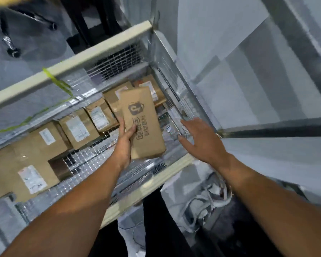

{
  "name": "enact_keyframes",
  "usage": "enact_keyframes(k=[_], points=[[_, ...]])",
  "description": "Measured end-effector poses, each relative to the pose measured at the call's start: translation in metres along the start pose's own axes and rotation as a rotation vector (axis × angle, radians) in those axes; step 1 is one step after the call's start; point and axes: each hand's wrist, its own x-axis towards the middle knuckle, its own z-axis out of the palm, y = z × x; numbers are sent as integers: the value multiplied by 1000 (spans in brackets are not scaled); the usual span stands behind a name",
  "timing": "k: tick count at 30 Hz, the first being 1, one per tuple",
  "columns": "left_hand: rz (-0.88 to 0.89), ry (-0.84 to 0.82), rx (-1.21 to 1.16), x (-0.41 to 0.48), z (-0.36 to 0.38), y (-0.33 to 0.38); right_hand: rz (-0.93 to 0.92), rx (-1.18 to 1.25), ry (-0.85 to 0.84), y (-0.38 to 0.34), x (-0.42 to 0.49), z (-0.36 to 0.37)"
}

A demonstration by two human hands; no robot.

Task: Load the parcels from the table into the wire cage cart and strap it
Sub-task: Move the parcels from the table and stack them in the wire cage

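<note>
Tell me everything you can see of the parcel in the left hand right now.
The held parcel is a flat brown kraft-paper packet, long and narrow, printed with a dark cup-shaped logo and characters. The left hand grips its left edge, thumb across the printed face. It is tilted, above the wire cage cart, in front of labelled parcels already inside. The open right hand is beside it, not touching.

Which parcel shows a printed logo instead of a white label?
The parcel gripped in the left hand, above the cart. Its face carries a dark printed logo; the boxes lying in the cart show white labels.
</note>
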Motion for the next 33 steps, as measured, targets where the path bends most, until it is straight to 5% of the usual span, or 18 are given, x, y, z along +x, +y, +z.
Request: enact_keyframes(k=[4,14,26,33], points=[[-83,-6,-6,75,6,-66,-78,-179,-17,54,40,20],[-110,94,21,210,49,-190,-68,-187,159,74,52,45],[-158,110,267,270,60,-201,-265,-171,286,81,48,54],[-288,82,262,275,64,-188,-153,-228,187,78,50,49]])
